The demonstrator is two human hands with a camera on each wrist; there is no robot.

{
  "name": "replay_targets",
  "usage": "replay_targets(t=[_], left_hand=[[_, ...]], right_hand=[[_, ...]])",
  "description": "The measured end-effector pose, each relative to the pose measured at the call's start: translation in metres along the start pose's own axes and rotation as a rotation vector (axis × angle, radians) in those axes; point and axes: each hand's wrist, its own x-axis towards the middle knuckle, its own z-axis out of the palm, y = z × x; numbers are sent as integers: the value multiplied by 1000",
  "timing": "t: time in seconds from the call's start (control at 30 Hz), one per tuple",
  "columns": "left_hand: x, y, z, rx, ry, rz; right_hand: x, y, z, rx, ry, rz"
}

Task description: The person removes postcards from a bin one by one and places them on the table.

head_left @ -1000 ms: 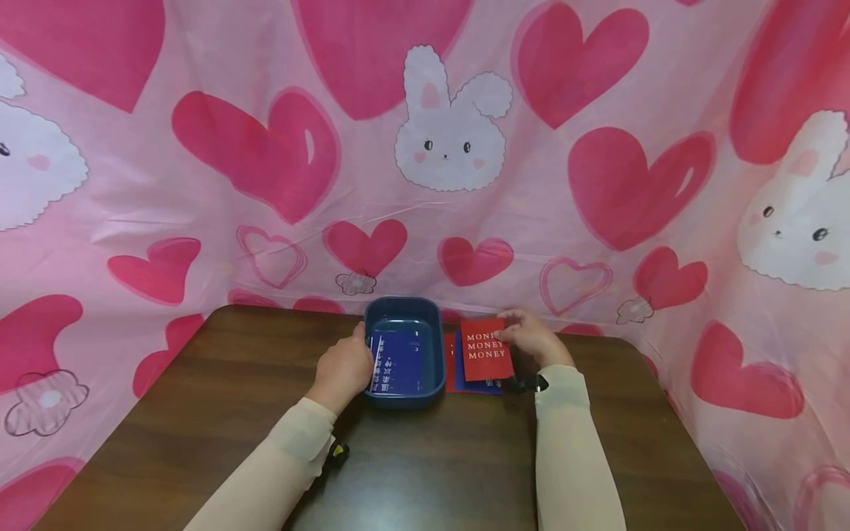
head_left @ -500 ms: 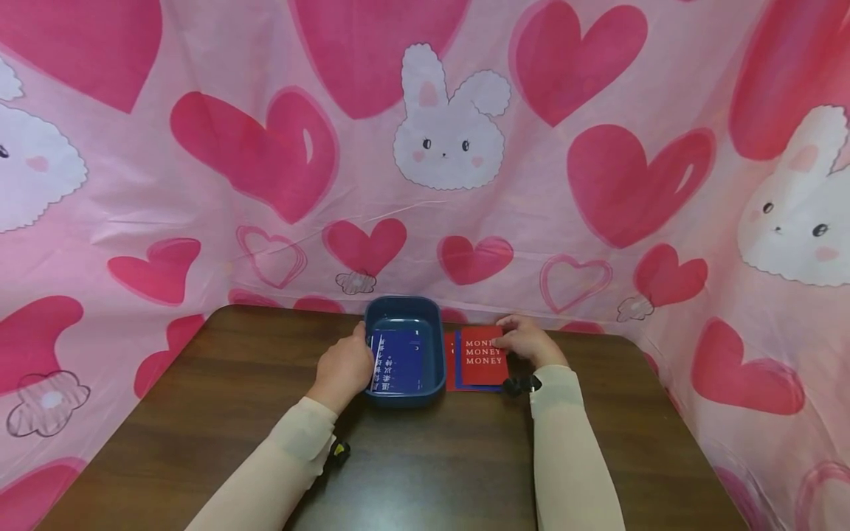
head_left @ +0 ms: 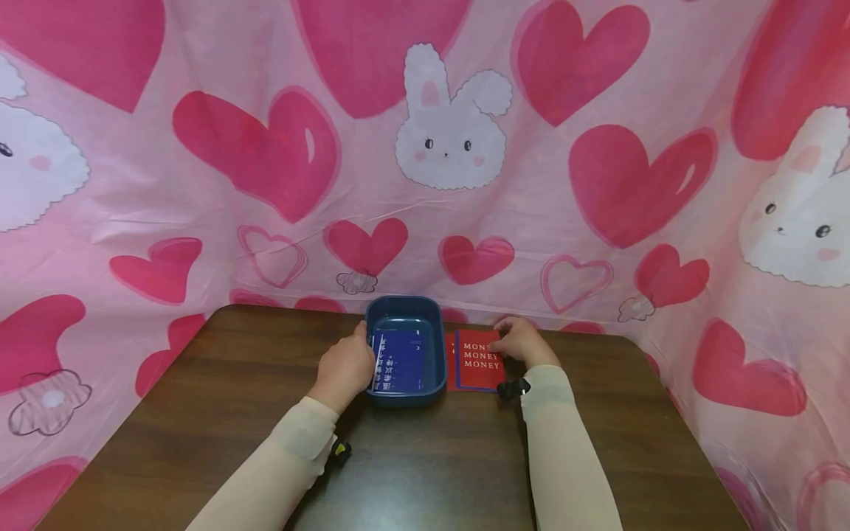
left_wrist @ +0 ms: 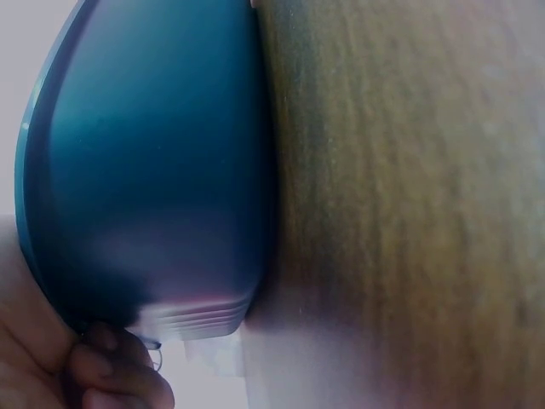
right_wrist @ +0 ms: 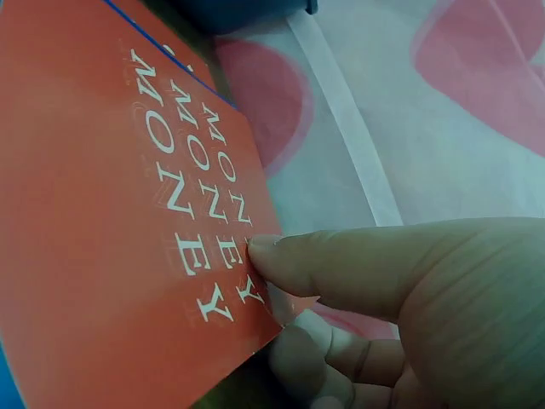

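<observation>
My left hand [head_left: 344,365] grips the left rim of a deep blue rectangular tray [head_left: 438,369]; curled fingers [left_wrist: 119,371] show at its edge in the left wrist view. Inside the tray lies a blue card [head_left: 403,361] with white characters. Just right of the tray is a small overlapped pile of cards. On top is a red card [head_left: 481,375] printed "MONEY" three times, its upper right corner pinched by my right hand [head_left: 527,343]. The thumb [right_wrist: 341,260] presses on its face, with other fingers at the edge below. A blue card's border and another red card [head_left: 451,369] show underneath.
The brown wooden table [head_left: 425,472] has rounded back corners. A pink curtain [head_left: 425,206] with hearts and rabbits hangs close behind the tray and around both sides. Black bands with small devices sit at both wrists.
My right hand has brought the red MONEY card down and slightly left, so it now nearly lines up over the blue card. The left hand and tray have stayed put.
</observation>
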Motion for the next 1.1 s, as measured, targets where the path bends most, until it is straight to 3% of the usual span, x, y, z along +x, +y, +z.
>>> replay_targets(t=[0.27, 0.63, 0.97, 1.1], left_hand=[[-1, -2, 1, 5, 7, 1], [0, -2, 0, 8, 3, -3], [2, -1, 2, 11, 7, -12], [1, -1, 2, 1, 6, -10]], right_hand=[[10, 5, 1, -74, -7, 12], [-2, -6, -8, 60, -2, 31], [-11, -38, -7, 211, -22, -110], [-18, -57, -9, 197, -15, -135]])
